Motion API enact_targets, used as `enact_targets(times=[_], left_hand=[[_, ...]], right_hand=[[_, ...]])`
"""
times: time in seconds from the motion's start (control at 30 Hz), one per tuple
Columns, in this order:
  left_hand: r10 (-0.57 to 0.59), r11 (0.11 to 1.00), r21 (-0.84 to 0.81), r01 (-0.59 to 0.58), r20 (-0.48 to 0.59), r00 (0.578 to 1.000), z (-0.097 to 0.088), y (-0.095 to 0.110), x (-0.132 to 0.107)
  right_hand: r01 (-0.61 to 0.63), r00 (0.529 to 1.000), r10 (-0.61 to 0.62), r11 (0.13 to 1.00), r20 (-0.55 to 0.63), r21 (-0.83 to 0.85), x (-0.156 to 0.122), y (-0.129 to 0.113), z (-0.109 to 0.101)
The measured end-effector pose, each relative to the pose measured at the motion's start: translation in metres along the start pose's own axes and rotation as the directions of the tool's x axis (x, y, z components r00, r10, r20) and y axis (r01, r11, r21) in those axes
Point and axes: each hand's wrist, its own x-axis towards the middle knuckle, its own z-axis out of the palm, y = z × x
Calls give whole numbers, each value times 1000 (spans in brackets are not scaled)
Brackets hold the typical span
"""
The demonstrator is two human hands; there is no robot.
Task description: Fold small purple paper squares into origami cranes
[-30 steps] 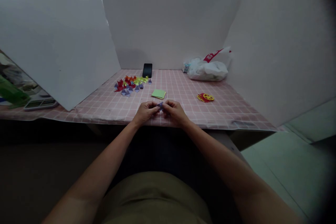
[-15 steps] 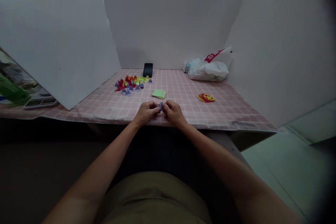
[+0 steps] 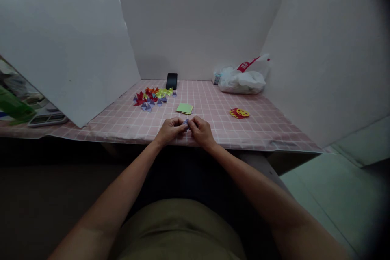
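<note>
Between the fingertips of both hands is a small piece of folded purple paper, mostly covered by the fingers. My left hand pinches it from the left, and my right hand pinches it from the right. Both hands are at the table's front edge, thumbs close together. Just beyond them lies a small stack of square paper sheets, light green on top. Farther left is a cluster of small folded paper pieces in red, orange, yellow and purple.
The table has a pink checked cloth. A dark phone leans at the back. Red and yellow cut-out shapes lie right, with a white plastic bag behind them. White panels enclose the back and sides; a scale sits far left.
Both hands stay in nearly the same place. The right fingers have shifted slightly on the purple paper; the things on the table have not moved.
</note>
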Motion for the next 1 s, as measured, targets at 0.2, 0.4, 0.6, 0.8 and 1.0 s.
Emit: enact_targets(times=[0.2, 0.4, 0.6, 0.8, 1.0], left_hand=[[26, 1000, -7, -27, -26, 999, -3, 1, 2], [10, 1000, -15, -10, -24, 1000, -1, 2, 1], [8, 1000, -22, -9, -49, 999, 0, 2, 0], [65, 998, 17, -63, -125, 990, -1, 6, 0], [89, 996, 39, -85, -107, 990, -1, 7, 0]], right_hand=[[-8, 1000, 8, 1000, -4, 10, 1, 1, 0], [-27, 1000, 27, 999, 8, 45, 1, -1, 0], [-76, 996, 70, 986, 47, 148, 3, 0, -2], [-142, 982, 96, 942, 161, 306, 6, -2, -7], [-290, 947, 182, 840, 265, 459, 6, -2, -9]])
